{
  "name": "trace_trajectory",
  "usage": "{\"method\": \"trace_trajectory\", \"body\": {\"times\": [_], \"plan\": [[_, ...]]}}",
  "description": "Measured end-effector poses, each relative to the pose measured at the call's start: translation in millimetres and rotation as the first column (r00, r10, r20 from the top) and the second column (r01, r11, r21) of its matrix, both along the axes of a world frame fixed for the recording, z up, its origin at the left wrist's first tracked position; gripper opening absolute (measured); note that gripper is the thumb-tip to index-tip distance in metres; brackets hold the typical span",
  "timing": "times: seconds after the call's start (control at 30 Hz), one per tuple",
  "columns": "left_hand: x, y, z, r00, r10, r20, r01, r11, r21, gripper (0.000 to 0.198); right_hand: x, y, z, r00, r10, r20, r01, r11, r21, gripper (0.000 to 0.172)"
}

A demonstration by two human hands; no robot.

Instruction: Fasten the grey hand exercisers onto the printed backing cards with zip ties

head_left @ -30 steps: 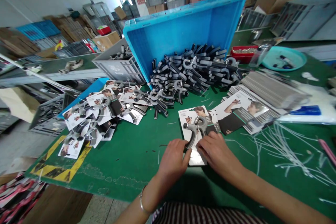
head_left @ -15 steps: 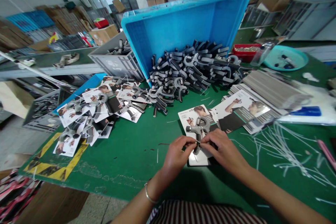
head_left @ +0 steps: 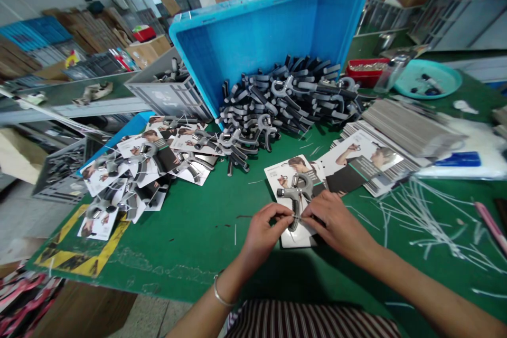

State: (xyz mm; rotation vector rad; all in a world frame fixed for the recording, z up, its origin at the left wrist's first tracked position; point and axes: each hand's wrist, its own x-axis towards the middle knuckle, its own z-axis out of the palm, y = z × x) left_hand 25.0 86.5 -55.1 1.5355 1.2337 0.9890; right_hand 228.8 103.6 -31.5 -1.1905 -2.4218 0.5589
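Observation:
A grey and black hand grip (head_left: 293,198) lies on a printed card (head_left: 277,173) near the table's front edge. Over its lower handle, my left hand (head_left: 269,224) pinches one end of a thin white tie at the fingertips. My right hand (head_left: 327,216) pinches the tie's other side just to the right and covers part of the card and the grip's second handle. The tie between the fingertips is small and partly hidden. More loose white ties (head_left: 435,222) lie to the right of my right hand.
A tipped blue crate (head_left: 253,31) spills a heap of hand grips (head_left: 285,95) behind. Carded grips (head_left: 138,169) are piled at left. Card stacks (head_left: 407,127), a red tray (head_left: 366,75), a turquoise basin (head_left: 451,78) and a pink tool (head_left: 490,227) are at right.
The view has shifted slightly. Both hands keep their pinch over the grip, and their fingertips now sit a little lower along its handle.

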Motion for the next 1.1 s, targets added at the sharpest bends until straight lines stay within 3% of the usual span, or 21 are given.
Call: {"method": "trace_trajectory", "body": {"times": [0.3,0.47,0.57,0.67,0.8,0.9,0.97,1.1], "plan": [[-3.0,-0.2,-1.5,0.998,0.009,0.066,-0.003,0.996,-0.091,0.007,2.1,2.3,0.2,1.000,0.005,-0.005,-0.004,1.000,0.007,0.016],[-3.1,0.6,0.5,0.999,-0.051,0.007,0.051,0.999,-0.020,0.007,-3.7,1.3,1.4,1.000,0.018,-0.004,-0.018,1.000,0.006,0.018],[-3.9,-0.6,7.9,0.974,-0.111,-0.196,0.138,0.982,0.128,0.008,-6.1,1.7,0.0,0.999,0.033,-0.031,-0.034,0.999,-0.007,0.017],[-4.3,-4.0,18.7,0.867,-0.074,-0.494,0.218,0.945,0.242,0.014,-6.7,1.6,-0.4,0.997,0.009,-0.071,-0.011,0.999,-0.031,0.013],[-4.1,-6.9,32.1,0.726,-0.099,-0.681,0.335,0.915,0.224,0.023,-8.1,-0.3,2.2,0.996,0.005,-0.085,-0.008,0.999,-0.036,0.011],[-4.8,-5.6,39.8,0.663,-0.111,-0.740,0.373,0.907,0.198,0.024,-8.9,-1.3,3.2,0.997,0.046,-0.069,-0.046,0.999,-0.004,0.011],[-5.8,-4.5,43.1,0.681,-0.103,-0.725,0.352,0.914,0.201,0.024,-7.8,-1.3,2.3,0.996,0.065,-0.065,-0.065,0.998,0.013,0.013],[-5.5,-7.9,37.3,0.821,-0.080,-0.565,0.250,0.940,0.230,0.020,-4.8,-0.5,-1.6,0.992,0.047,-0.121,-0.047,0.999,-0.002,0.012]]}}
